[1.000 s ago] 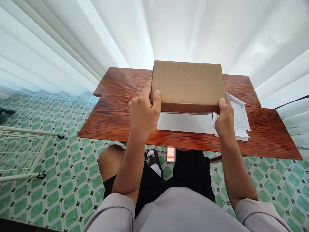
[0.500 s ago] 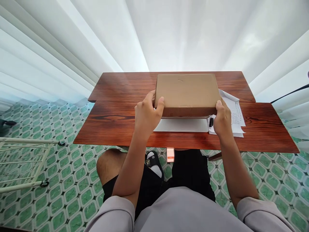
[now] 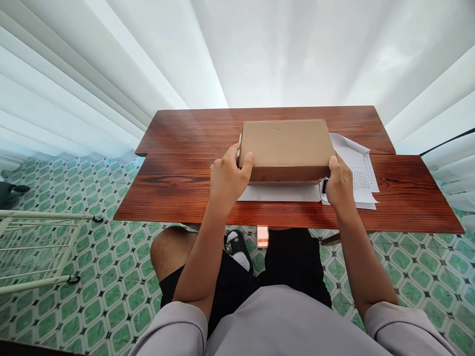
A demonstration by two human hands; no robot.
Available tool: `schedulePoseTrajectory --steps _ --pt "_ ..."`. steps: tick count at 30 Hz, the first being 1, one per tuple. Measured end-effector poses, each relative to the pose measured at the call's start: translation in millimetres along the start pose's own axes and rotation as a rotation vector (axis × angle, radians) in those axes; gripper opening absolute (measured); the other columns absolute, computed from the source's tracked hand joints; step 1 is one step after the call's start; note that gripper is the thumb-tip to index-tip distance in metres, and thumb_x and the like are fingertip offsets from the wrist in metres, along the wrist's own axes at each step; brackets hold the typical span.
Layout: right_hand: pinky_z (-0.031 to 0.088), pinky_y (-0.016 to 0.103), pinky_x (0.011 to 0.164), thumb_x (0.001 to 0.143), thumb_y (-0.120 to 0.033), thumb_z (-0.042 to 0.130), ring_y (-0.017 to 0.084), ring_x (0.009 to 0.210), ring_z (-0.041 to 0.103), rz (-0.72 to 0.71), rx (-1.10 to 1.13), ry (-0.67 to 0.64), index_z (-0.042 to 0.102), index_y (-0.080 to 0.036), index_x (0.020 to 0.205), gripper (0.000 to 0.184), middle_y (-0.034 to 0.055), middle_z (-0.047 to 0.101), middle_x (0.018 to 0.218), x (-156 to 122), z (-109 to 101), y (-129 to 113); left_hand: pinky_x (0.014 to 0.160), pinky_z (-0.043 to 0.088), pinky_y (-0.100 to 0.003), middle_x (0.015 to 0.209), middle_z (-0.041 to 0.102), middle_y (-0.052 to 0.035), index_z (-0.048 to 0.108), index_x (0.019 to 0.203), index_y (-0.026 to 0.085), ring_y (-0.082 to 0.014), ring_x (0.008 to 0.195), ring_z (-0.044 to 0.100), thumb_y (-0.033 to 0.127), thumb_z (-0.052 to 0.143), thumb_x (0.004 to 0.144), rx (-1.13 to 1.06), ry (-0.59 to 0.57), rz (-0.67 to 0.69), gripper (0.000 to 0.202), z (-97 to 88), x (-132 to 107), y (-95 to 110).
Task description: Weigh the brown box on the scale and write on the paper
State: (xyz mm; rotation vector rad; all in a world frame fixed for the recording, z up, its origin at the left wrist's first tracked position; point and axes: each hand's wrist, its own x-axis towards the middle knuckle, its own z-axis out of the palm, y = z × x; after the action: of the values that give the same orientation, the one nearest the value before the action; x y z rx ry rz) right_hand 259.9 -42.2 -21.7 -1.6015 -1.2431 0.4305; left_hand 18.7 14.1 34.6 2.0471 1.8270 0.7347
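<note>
Left hand (image 3: 227, 179) is gripping the left end of the box (image 3: 286, 148), thumb lying on its top near corner and fingers wrapping the side, while the right hand (image 3: 339, 185) is clasping the right end the same way, so both are closed on it. Brown and flat, the box is lying straight ahead of the hands at the middle of the bench (image 3: 178, 183), its long axis running left to right across the person, each hand equally close to its own end. Whether it is resting fully or hovering just above is hard to tell. Under its near edge a white sheet (image 3: 278, 193) is showing, and printed papers (image 3: 358, 168) are sticking out at its right, with a small dark object (image 3: 325, 186) by the right thumb. Dark red wood grain is covering the bench; white curtains (image 3: 111, 74) are hanging behind it, green patterned tiles (image 3: 111, 277) are lying below, and a white rack (image 3: 37, 247) is standing at the left
</note>
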Motion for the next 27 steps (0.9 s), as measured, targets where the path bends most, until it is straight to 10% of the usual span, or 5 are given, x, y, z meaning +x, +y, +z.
schedulePoseTrajectory --steps 27 --pt "0.043 0.044 0.109 0.104 -0.062 0.021 0.026 0.128 0.055 -0.061 -0.093 -0.062 0.065 -0.020 0.130 0.066 0.0130 0.064 0.132 1.2 -12.6 7.0 0.096 0.049 -0.040 0.115 0.076 -0.0080 0.067 0.131 0.020 -0.0270 0.105 0.070 0.045 0.034 0.101 -0.102 0.010 0.065 0.051 -7.5 4.3 -28.2"
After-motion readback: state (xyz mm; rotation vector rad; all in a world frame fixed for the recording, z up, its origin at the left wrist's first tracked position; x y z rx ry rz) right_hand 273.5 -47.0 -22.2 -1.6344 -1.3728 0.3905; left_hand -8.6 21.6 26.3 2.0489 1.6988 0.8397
